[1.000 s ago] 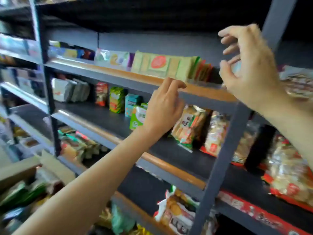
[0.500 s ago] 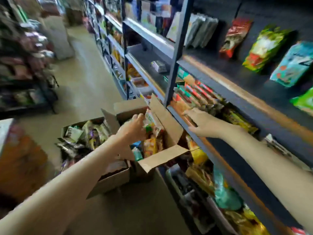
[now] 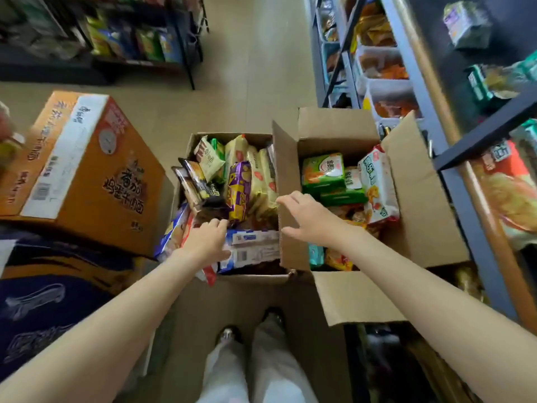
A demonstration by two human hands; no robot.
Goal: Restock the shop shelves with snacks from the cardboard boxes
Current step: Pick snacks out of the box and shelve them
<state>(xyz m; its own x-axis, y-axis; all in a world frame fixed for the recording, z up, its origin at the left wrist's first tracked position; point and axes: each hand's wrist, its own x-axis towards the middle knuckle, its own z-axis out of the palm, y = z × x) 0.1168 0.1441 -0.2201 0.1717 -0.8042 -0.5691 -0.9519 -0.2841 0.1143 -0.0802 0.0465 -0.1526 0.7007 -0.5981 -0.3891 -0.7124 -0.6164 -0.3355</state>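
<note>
Cardboard, two open boxes side by side on the floor, both packed with snack packets. Left box (image 3: 232, 276) holds mixed packs: a purple packet (image 3: 239, 191), a black packet (image 3: 203, 184), pale yellow packs (image 3: 261, 181) along its right wall, white-blue packs (image 3: 252, 248) at its near edge. Right box (image 3: 337, 132) holds two green packs (image 3: 322, 173) and a white-red pack (image 3: 377, 184), orange packets lower down. Its left flap (image 3: 286, 181) stands upright between the two boxes; two more flaps fold out at its right and near edges.

Left hand (image 3: 207, 239) reaches into the left box near its near-left corner, fingers (image 3: 219, 223) bent down onto the packets; cannot tell if they are gripping one. Right hand (image 3: 308, 219) is at the upright flap's near edge, fingers spread apart, thumb (image 3: 290, 231) against the flap, nothing held.

One closed orange carton (image 3: 81, 170) sits on the floor left of the boxes. Grey shelf unit (image 3: 430, 91) runs along the right with packets and clear bins. Second shelf unit (image 3: 130, 39) with snack bags at far left. Two shoes (image 3: 252, 324) and pale trousers at the bottom edge.
</note>
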